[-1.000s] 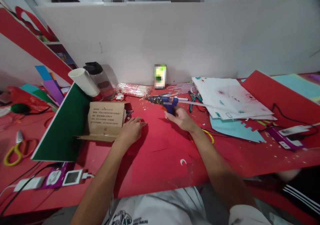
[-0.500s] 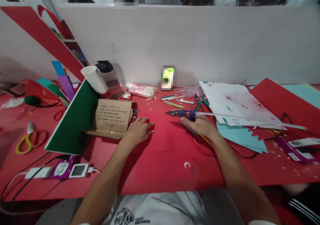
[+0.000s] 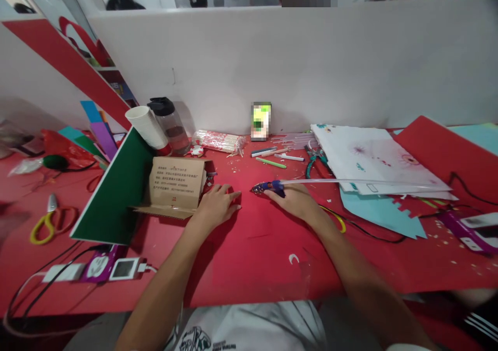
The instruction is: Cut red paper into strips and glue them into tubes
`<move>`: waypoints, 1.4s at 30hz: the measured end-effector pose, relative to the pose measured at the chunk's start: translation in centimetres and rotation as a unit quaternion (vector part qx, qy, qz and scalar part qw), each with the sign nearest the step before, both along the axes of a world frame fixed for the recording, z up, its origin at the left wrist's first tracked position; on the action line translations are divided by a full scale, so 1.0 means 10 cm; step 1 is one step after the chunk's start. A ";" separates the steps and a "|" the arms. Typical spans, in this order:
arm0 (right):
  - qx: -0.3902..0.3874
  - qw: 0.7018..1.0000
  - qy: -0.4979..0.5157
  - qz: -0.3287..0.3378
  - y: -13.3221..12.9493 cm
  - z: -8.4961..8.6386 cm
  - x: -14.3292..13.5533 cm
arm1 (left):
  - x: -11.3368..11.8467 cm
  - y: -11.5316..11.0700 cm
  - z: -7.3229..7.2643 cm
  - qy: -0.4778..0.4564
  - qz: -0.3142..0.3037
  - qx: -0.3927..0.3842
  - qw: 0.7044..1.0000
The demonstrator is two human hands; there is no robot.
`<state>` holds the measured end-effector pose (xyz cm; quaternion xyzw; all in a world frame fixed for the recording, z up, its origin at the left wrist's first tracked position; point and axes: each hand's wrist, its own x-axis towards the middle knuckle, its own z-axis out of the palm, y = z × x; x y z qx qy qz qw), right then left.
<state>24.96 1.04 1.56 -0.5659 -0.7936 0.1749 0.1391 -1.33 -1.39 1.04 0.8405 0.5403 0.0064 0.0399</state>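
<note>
few of the right hand's fingers show, but it is closed round a blue glue gun over the middle of the red table, nozzle toward the left hand. a clear glue stick (far longer than the gun) juts from its back, in front of some white sheets. the left fingers are loosely spread, palm down, just beside an open cardboard box; whether they press on anything, i cannot tell. beyond lie a green pen and green-handled pliers.
</note>
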 end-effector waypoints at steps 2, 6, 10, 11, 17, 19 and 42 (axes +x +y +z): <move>0.002 1.000 -0.004 -0.015 0.01 -0.01 0.01 | 0.00 0.00 -0.01 0.001 0.002 -0.001 1.000; 0.006 0.999 -0.015 -0.031 0.00 0.02 -0.02 | 0.01 0.00 0.00 0.007 0.007 -0.002 1.000; -0.017 1.000 0.006 -0.008 -0.04 0.06 -0.03 | 0.00 0.01 0.01 -0.001 0.005 -0.003 1.000; -0.016 1.000 0.004 -0.013 -0.05 0.06 -0.01 | 0.00 0.01 0.01 -0.002 0.004 -0.005 1.000; 0.010 0.998 -0.044 -0.053 0.02 -0.01 0.13 | 0.00 0.02 -0.04 0.003 0.012 -0.005 1.000; 0.008 0.998 -0.033 -0.052 0.04 -0.02 0.14 | 0.00 0.02 -0.04 0.004 0.014 -0.008 1.000; 0.017 0.996 -0.079 -0.046 -0.04 0.01 0.08 | -0.01 0.01 -0.03 0.010 0.005 0.001 1.000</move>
